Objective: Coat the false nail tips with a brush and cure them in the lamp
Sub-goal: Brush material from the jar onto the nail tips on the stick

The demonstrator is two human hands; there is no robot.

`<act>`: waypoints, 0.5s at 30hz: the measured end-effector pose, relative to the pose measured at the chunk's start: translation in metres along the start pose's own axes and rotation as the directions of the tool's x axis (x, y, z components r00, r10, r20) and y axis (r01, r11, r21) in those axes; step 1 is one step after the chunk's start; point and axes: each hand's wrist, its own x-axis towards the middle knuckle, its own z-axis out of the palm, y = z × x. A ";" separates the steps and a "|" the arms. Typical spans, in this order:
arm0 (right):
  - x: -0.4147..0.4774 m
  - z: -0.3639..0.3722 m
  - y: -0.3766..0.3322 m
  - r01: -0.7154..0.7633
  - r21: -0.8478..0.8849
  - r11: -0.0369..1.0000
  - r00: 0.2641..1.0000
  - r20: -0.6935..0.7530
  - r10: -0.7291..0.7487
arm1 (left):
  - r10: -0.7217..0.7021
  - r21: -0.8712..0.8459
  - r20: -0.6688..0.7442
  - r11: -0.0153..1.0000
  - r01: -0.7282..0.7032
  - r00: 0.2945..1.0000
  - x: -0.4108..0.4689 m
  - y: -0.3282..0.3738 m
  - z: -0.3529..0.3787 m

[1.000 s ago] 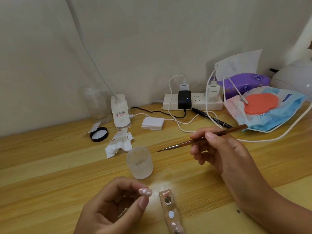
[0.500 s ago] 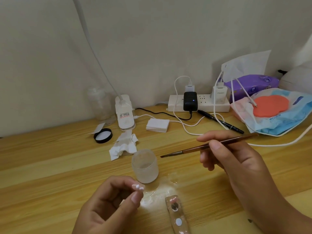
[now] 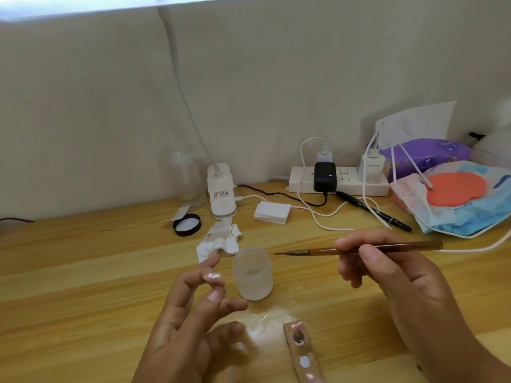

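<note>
Just left of the frosted cup, the left hand had risen and loosened. A second earlier it sat lower, nearer the person, curled tight round the nail tip. Now its outer fingers were fanned apart, and only the thumb and one finger met at the tip, seemingly in a light pinch. The tip faced up, streaked with white, close beside the cup's rim but not touching it.

Above and to the right of the cup, the right hand kept its pen-like grip on the brush. The brush lay nearly level, its bristles pointing back over the cup and well clear of the tip. That gap had not closed.

In front of the cup and to its right, the strip of further tips lay flat on the table.

Judging by this, the tip was being turned up for inspection or the next stroke. Coating looked unfinished and curing not begun. A pale rounded shape far right of the cup may be the lamp, though I could not tell.
</note>
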 end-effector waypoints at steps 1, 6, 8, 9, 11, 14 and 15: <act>-0.001 0.000 0.000 0.007 -0.008 1.000 1.000 0.004 -0.007 | -0.040 -0.029 0.007 0.999 0.041 0.999 0.000 0.000 0.001; -0.004 0.003 -0.004 0.074 -0.072 0.995 0.996 0.049 -0.071 | -0.174 -0.127 0.064 0.975 0.181 0.983 0.000 0.006 0.006; -0.005 0.004 -0.004 0.106 -0.113 0.988 0.992 0.077 -0.098 | -0.199 -0.151 0.097 0.966 0.212 0.975 0.000 0.006 0.005; -0.006 0.005 -0.004 0.118 -0.117 0.986 0.990 0.091 -0.107 | -0.214 -0.158 0.121 0.960 0.231 0.969 0.001 0.005 0.005; -0.007 0.006 -0.004 0.141 -0.117 0.983 0.985 0.115 -0.127 | -0.237 -0.163 0.168 0.951 0.264 0.957 0.002 0.006 0.005; -0.006 0.005 -0.005 0.159 -0.128 0.979 0.981 0.131 -0.142 | -0.249 -0.167 0.199 0.944 0.283 0.948 0.004 0.007 0.005; -0.006 0.005 -0.005 0.160 -0.133 0.978 0.981 0.134 -0.143 | -0.240 -0.162 0.212 0.947 0.277 0.947 0.003 0.006 0.005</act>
